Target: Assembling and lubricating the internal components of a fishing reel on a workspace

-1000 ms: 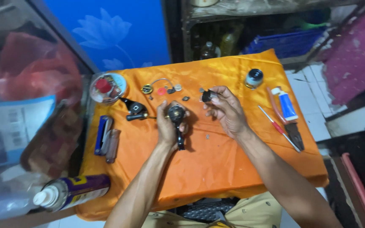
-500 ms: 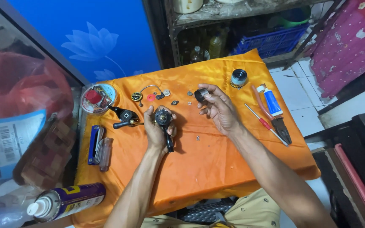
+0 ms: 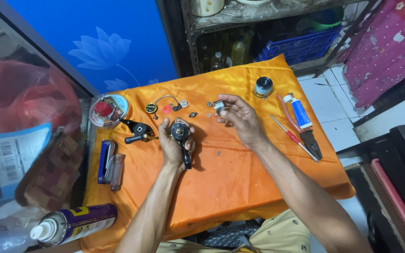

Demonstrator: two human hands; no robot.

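My left hand (image 3: 173, 146) grips a black fishing reel body (image 3: 181, 136) over the orange cloth (image 3: 240, 187), its stem pointing toward me. Just right of it, my right hand (image 3: 240, 117) pinches a small silver metal part (image 3: 219, 106) between thumb and fingers. Small washers and screws (image 3: 194, 114) lie on the cloth between and behind the hands. A black reel handle (image 3: 138, 132) rests left of my left hand. A thin wire bail with a gold piece (image 3: 158, 105) lies farther back.
A round clear tub with a red lid (image 3: 108, 110), a blue multi-tool (image 3: 104, 161), a spray can (image 3: 73, 225), a silver spool (image 3: 263, 86), a blue tube (image 3: 300, 112), a red screwdriver (image 3: 287, 132) and pliers (image 3: 311, 142) lie around. Shelves with bottles stand behind.
Both hands stay much where they were on the cloth. My right hand has turned the small silver part so that it shows at the fingertips. The camera view has shifted slightly.
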